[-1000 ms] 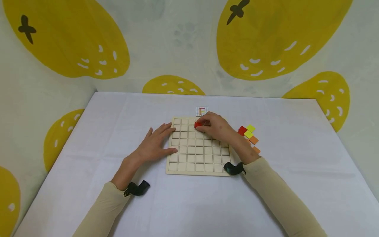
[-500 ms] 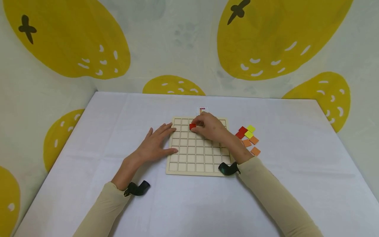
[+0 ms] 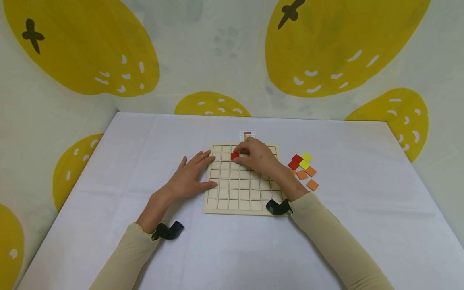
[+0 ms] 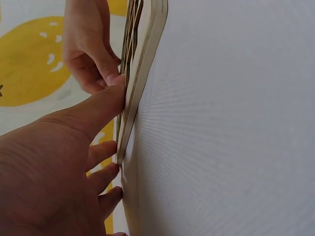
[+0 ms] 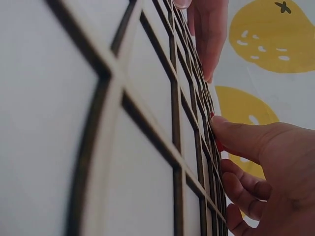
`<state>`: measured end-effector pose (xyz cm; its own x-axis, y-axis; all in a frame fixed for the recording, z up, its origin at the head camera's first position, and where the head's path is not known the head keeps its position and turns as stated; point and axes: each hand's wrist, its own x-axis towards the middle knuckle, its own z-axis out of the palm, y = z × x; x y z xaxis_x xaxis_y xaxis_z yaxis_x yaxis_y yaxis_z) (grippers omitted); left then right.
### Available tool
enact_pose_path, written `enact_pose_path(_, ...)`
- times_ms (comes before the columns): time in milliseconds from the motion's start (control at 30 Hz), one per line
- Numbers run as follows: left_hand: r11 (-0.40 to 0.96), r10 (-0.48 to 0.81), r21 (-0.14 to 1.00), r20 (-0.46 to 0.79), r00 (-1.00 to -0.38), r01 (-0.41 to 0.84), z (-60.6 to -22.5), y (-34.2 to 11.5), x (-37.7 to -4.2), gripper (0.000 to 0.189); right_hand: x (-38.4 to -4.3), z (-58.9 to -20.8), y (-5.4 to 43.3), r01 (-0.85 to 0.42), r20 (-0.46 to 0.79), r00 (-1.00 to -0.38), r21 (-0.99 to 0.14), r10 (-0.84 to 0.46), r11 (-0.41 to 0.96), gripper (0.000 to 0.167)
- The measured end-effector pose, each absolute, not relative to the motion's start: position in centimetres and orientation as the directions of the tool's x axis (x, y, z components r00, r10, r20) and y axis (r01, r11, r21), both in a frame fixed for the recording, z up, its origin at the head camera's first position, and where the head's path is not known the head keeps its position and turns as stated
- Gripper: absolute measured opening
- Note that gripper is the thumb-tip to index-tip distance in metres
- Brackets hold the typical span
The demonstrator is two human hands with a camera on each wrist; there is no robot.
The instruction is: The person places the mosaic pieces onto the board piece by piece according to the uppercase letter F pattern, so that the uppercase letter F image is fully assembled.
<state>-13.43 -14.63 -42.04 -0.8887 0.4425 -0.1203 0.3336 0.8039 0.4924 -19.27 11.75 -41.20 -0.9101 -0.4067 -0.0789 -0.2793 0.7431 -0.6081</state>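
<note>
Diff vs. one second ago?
The right hand carried the red tile left and slightly nearer the person, across the grid board, to the third column from the left. Its fingers are still on the tile. The forearm's shift uncovered more of the loose tiles. Unchanged: left hand at the board's left edge, board, pattern card.

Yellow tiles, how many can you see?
2: a far yellow tile and a near yellow tile, both lying right of the board. Others may be hidden underneath.
</note>
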Motion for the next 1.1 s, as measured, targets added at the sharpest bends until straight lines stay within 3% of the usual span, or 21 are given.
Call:
enact_pose_path(667,0.804,0.442,0.496,-0.127,-0.888,0.329,-42.2,-14.5,-13.4,0.086,-19.2,-40.9,13.0,-0.196,-0.115,-0.91,-0.728,-0.398,0.657,0.037)
enact_pose_path(1100,0.809,0.436,0.491,-0.129,-0.891,0.324,-42.2,-14.4,-13.4,0.086,-18.7,-41.2,15.8,-0.252,0.003,-0.915,-0.784,-0.403,0.567,0.03)
